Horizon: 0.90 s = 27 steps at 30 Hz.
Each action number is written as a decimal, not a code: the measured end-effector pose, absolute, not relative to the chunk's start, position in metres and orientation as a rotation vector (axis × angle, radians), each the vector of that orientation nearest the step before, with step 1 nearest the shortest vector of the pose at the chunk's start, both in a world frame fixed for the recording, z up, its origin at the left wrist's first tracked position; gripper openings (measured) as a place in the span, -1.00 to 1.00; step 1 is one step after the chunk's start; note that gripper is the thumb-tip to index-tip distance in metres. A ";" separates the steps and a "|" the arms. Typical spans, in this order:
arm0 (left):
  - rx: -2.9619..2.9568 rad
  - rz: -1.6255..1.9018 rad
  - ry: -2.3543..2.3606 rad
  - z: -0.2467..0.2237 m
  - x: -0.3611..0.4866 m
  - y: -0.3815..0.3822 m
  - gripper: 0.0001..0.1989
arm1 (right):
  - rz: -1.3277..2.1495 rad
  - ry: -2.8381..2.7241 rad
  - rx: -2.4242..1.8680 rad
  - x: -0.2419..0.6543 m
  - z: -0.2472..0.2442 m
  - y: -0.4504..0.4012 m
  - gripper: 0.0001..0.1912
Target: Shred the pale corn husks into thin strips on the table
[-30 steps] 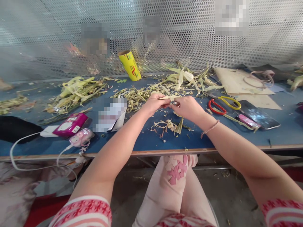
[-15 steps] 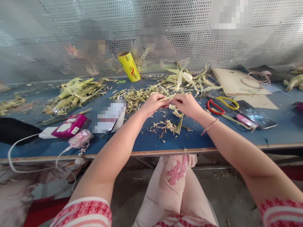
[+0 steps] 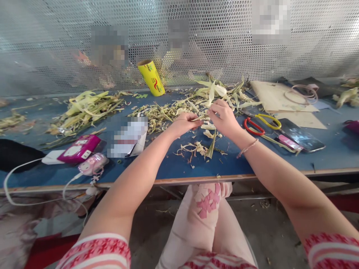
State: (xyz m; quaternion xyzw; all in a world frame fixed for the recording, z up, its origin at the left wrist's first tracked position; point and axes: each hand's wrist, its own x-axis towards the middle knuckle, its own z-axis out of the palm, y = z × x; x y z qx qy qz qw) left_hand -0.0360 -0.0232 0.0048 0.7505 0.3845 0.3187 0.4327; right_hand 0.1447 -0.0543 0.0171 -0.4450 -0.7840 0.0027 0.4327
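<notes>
Over the middle of the blue table, my left hand (image 3: 185, 124) is closed on a pale strip that looks like corn husk (image 3: 199, 118). My right hand (image 3: 223, 116) is just to its right and slightly higher, fingers bent in a pinch beside the strip's end. Whatever its fingertips hold is too small to make out. Behind both hands lies a heap of shredded husk pieces (image 3: 161, 114), with broader pale husk leaves (image 3: 214, 91) on its far right side. Nearer me are loose husk scraps (image 3: 200, 148) and a folded green piece (image 3: 211, 149).
Scissors (image 3: 254, 126) with red and yellow handles lie right, beside a phone (image 3: 304, 136). A yellow cardboard tube (image 3: 151, 77) stands by the perforated metal screen (image 3: 213, 33). Left are a husk pile (image 3: 86, 112), a magenta box (image 3: 80, 148) and a white cable (image 3: 8, 188).
My right hand has lifted and moved slightly away from my left hand, its fingers turning upward. My left hand stays nearly in place with the husk strip.
</notes>
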 end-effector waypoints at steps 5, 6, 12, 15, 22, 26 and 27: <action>1.888 0.799 0.920 0.005 -0.033 -0.026 -0.69 | 0.204 -1.923 -1.158 0.144 0.018 -0.054 -0.63; 1.892 0.809 0.909 0.005 -0.032 -0.028 -0.69 | 0.258 -1.896 -1.186 0.144 0.018 -0.054 -0.61; 1.940 0.825 0.802 0.005 -0.030 -0.027 -0.69 | 0.581 -1.731 -1.253 0.145 0.018 -0.051 -0.49; 1.935 0.838 0.789 0.004 -0.032 -0.026 -0.70 | 0.721 -1.668 -1.205 0.147 0.015 -0.049 -0.45; 1.759 0.862 0.674 -0.001 -0.027 -0.028 -0.73 | 1.020 -1.475 -0.950 0.139 0.015 -0.052 -0.47; 1.565 0.828 0.603 -0.005 -0.020 -0.032 -0.73 | 1.058 -1.361 -0.870 0.129 0.015 -0.055 -0.45; 1.532 0.816 0.591 -0.005 -0.018 -0.033 -0.73 | 1.051 -1.340 -0.871 0.127 0.014 -0.056 -0.45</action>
